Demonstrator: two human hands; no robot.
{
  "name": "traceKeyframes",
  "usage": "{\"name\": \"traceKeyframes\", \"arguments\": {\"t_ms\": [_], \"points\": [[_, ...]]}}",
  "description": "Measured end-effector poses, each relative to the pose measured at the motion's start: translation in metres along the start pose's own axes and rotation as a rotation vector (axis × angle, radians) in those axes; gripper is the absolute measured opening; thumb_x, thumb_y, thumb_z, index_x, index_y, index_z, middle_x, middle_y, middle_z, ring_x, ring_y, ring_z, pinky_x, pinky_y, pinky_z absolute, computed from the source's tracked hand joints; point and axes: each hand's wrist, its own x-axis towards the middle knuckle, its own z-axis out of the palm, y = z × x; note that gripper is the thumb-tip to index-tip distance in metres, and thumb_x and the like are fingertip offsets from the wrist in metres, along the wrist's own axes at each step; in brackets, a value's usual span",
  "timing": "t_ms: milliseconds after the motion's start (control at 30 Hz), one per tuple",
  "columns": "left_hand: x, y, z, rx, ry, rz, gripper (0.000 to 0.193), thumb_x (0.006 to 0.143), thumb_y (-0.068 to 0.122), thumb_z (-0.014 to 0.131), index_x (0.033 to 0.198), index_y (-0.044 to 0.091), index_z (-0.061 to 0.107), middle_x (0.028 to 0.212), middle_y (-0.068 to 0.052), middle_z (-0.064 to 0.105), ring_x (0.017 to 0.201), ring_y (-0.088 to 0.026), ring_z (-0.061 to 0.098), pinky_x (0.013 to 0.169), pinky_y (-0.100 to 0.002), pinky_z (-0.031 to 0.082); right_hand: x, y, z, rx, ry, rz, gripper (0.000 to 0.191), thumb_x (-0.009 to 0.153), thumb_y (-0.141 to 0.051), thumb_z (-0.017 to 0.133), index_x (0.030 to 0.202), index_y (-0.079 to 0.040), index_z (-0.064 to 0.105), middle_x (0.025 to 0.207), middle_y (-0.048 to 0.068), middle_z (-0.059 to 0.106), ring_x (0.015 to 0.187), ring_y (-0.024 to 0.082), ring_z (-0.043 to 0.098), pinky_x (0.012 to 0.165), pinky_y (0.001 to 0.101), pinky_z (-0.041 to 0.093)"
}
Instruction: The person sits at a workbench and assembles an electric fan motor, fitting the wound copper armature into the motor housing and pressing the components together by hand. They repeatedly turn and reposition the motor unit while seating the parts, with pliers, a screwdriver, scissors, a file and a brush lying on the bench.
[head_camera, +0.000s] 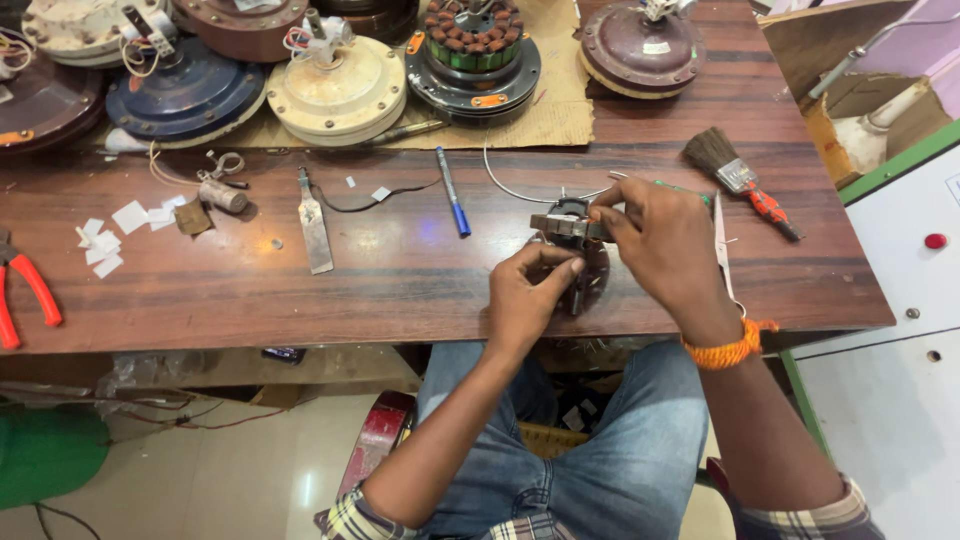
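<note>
We see a long wooden workbench (400, 280) with a row of fan motor housings (337, 88) along its far edge, at twelve o'clock from the hands. Both forearms reach up from the lap. Our right hand (665, 245), palm down, pinches a small metal motor part (572, 252) from its three o'clock side, fingers closed on the top. Our left hand (525, 295) curls closed on the same part from six o'clock. A paintbrush (738, 178) lies at two o'clock, a blue pen (452, 192) at ten, red pliers (25, 290) far off at nine.

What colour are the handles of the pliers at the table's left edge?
Red, seen in the head view: pliers.
</note>
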Motion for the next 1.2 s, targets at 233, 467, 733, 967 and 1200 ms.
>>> {"name": "traceKeyframes", "arguments": {"t_ms": [233, 467, 733, 967, 1200], "points": [[0.000, 0.000, 0.014, -0.245, 0.057, -0.281, 0.012, 0.090, 0.012, 0.077, 0.094, 0.001, 0.074, 0.071, -0.001, 0.066, 0.049, -0.003, 0.049, 0.042, -0.022, 0.037, 0.031, 0.015, -0.007, 0.145, -0.196, 0.070, 0.016, 0.090, -0.018, 0.078, 0.097, -0.005, 0.077, 0.074, 0.007, 0.073, 0.066, 0.010, 0.065, 0.060, 0.0304, 0.050], [-0.012, 0.007, 0.020, -0.108, 0.070, -0.174, 0.015, 0.091, 0.014, 0.076, 0.097, 0.000, 0.076, 0.071, -0.001, 0.068, 0.050, -0.003, 0.052, 0.044, -0.022, 0.040, 0.029, 0.030, -0.006, 0.275, -0.160, 0.004, 0.016, 0.094, -0.017, 0.077, 0.099, -0.002, 0.074, 0.073, 0.007, 0.066, 0.066, 0.008, 0.051, 0.058, 0.0306, 0.044], [0.000, -0.002, 0.036, -0.010, 0.273, -0.150, 0.013, 0.090, 0.012, 0.076, 0.092, 0.000, 0.073, 0.078, -0.005, 0.074, 0.058, -0.010, 0.060, 0.052, -0.028, 0.047, 0.038, 0.055, 0.018, 0.072, -0.087, 0.095, 0.016, 0.089, -0.018, 0.080, 0.099, -0.006, 0.078, 0.070, 0.011, 0.069, 0.059, 0.013, 0.060, 0.056, 0.0333, 0.047], [-0.009, 0.032, 0.018, 0.737, 0.268, 0.702, 0.024, 0.091, 0.015, 0.076, 0.114, 0.013, 0.070, 0.111, -0.002, 0.073, 0.098, -0.023, 0.068, 0.085, -0.038, 0.052, 0.033, 0.070, 0.011, 0.008, -0.036, 0.185, 0.017, 0.087, -0.019, 0.082, 0.095, -0.005, 0.079, 0.064, 0.012, 0.063, 0.053, 0.018, 0.056, 0.052, 0.0369, 0.043], [0.052, 0.050, -0.025, 0.872, -0.329, 0.883, 0.041, 0.088, 0.016, 0.076, 0.128, 0.018, 0.070, 0.119, 0.001, 0.073, 0.098, -0.020, 0.068, 0.081, -0.036, 0.051, 0.000, 0.053, -0.039, 0.460, -0.096, 0.356, 0.016, 0.092, -0.017, 0.077, 0.097, -0.002, 0.076, 0.075, -0.007, 0.061, 0.070, 0.004, 0.048, 0.060, 0.0266, 0.038]]}}
